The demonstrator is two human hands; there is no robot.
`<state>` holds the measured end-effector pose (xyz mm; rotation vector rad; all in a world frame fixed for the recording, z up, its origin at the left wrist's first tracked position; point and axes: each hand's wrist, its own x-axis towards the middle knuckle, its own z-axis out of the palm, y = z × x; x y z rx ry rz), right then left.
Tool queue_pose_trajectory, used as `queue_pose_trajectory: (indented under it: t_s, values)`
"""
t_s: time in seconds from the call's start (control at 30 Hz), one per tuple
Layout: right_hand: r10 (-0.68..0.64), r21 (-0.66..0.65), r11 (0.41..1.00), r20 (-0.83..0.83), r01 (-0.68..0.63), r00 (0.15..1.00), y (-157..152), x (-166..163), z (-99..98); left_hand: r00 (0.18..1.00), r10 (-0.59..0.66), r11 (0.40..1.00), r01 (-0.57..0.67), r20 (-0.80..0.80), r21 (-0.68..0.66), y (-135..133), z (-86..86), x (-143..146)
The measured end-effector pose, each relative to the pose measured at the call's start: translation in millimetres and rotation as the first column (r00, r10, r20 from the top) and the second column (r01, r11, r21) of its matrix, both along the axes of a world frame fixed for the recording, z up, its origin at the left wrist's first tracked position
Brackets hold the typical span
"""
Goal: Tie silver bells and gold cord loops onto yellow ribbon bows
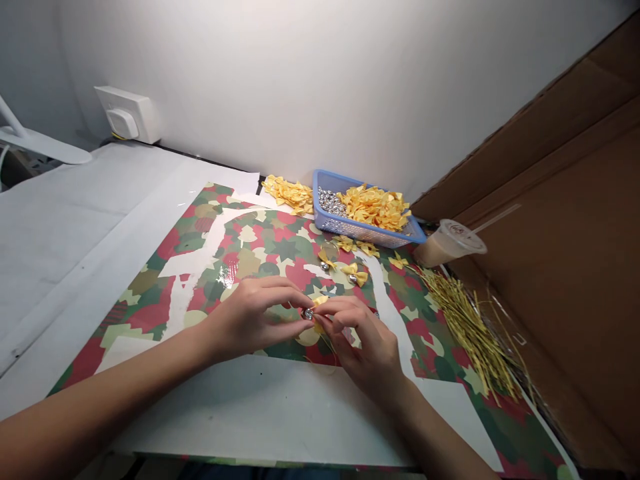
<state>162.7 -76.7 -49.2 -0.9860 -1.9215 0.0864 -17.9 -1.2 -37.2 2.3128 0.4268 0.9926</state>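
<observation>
Just inside left grip (253, 317): bell (307, 313)

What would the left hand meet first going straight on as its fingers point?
Likely the right hand or the yellow bow it touches, just past the silver bell at the left hand; depth leaves which unclear.

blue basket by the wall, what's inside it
The blue basket holds small silver pieces at its left end and piled yellow bows toward the right. Whatever lies beneath them is covered.

White-topped table (65, 227), patterned sheet (287, 250); blue basket (367, 233), yellow bows (287, 195), golden strands (470, 333), cup (443, 245)
</observation>
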Motion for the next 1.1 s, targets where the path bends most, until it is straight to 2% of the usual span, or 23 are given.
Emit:
queue_pose_trajectory:
  t_s: [0.17, 1.1]
  values:
    - [-0.002, -0.006, 1.000, 0.002, 0.002, 1.000, 0.0, 1.4, -0.2, 0.999, 0.022, 0.995, -0.019, 0.032, -0.096, -1.5, 5.8, 0.7]
    - [-0.059, 0.010, 0.998, -0.002, 0.059, 0.998, -0.5, 1.0, -0.4, 0.998, 0.040, 0.991, -0.033, 0.053, -0.127, -1.4, 5.4, -0.6]
